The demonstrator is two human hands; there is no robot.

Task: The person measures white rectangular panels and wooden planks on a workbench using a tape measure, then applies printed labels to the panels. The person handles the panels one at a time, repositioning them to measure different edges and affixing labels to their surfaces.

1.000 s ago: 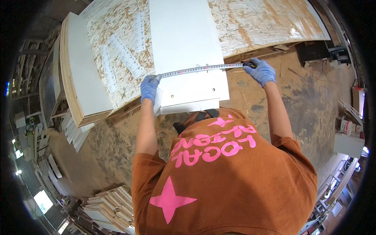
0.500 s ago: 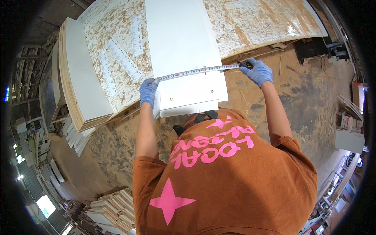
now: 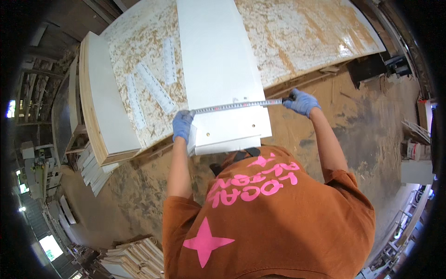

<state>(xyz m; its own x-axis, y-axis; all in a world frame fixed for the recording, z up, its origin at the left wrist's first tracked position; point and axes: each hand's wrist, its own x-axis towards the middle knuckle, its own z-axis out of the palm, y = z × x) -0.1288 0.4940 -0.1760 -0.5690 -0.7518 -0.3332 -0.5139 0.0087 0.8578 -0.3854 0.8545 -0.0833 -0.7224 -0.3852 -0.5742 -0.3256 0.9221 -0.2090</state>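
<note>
A long white board [image 3: 218,56] lies in front of me, with two small round holes near its near end. Across its width stretches the pale blade of a tape measure [image 3: 239,105]. My left hand [image 3: 182,126], in a blue glove, is closed on the blade's end at the board's left edge. My right hand [image 3: 303,103], gloved too, grips the dark tape case [image 3: 291,96] just beyond the right edge. Some blade spans the gap between board and case. A narrow white strip [image 3: 227,146] shows at the board's near end, partly hidden by my body.
Under the board is a large worn table top [image 3: 153,51] with brown scuffs. Several white printed strips [image 3: 155,87] lie on it. At left stands a thick white panel with wooden edges [image 3: 107,93]. Stacked wood pieces [image 3: 132,258] sit on the dusty floor [image 3: 139,195].
The whole scene sits lower in the picture as my head view shifts. Both hands keep their hold on the tape measure, which stays stretched across the board.
</note>
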